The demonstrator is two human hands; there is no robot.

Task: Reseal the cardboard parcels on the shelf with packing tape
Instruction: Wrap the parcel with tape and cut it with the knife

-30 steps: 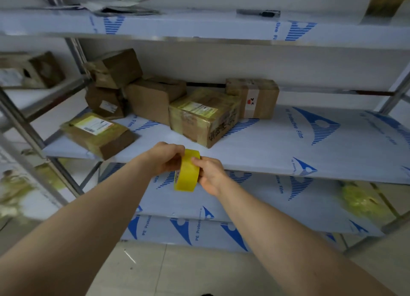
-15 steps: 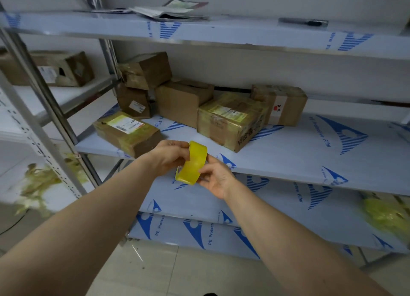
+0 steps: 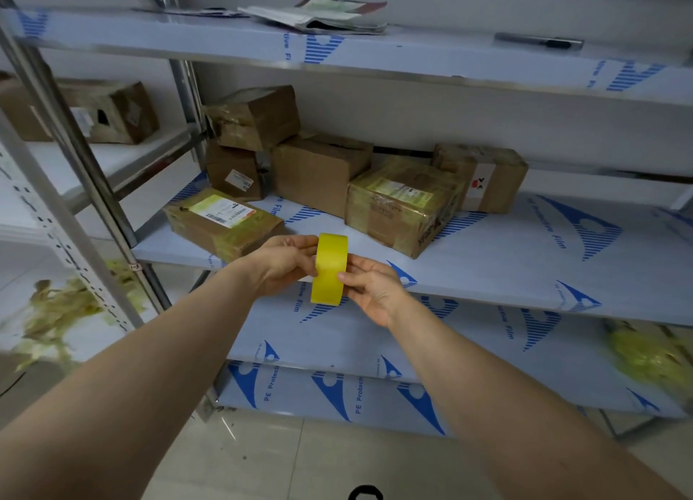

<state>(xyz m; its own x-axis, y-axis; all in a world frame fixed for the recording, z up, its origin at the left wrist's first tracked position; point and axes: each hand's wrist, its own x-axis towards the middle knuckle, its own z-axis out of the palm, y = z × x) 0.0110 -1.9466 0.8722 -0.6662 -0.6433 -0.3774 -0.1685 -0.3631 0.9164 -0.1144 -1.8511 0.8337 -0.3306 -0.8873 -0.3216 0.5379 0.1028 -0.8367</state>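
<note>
Packing tape roll [image 3: 329, 269], yellow, is held in front of the shelf [image 3: 525, 270] edge, just below and in front of the parcels, touching none of them. Over the last second it has been turned between the two hands: half a second back it leaned over at a slant, and now it stands upright with its outer band facing the camera. The left hand [image 3: 279, 267] grips it from the left with fingers curled round its side; the right hand [image 3: 369, 287] holds the other side, thumb laid on the yellow band. The view has also drawn nearer to the shelf, so the person seems to have closed in on the work.

No loose strip shows on the roll, so I judge the turning to be a hunt for the tape's free end, with the thumb feeling for the edge. Nothing has been resealed yet. The flat labelled parcel [image 3: 221, 224] lies just behind the left hand and the yellow-wrapped parcel [image 3: 401, 205] a little to its right; either is near enough to be first once a tab is peeled up. A missed edge would simply cost more turning
</note>
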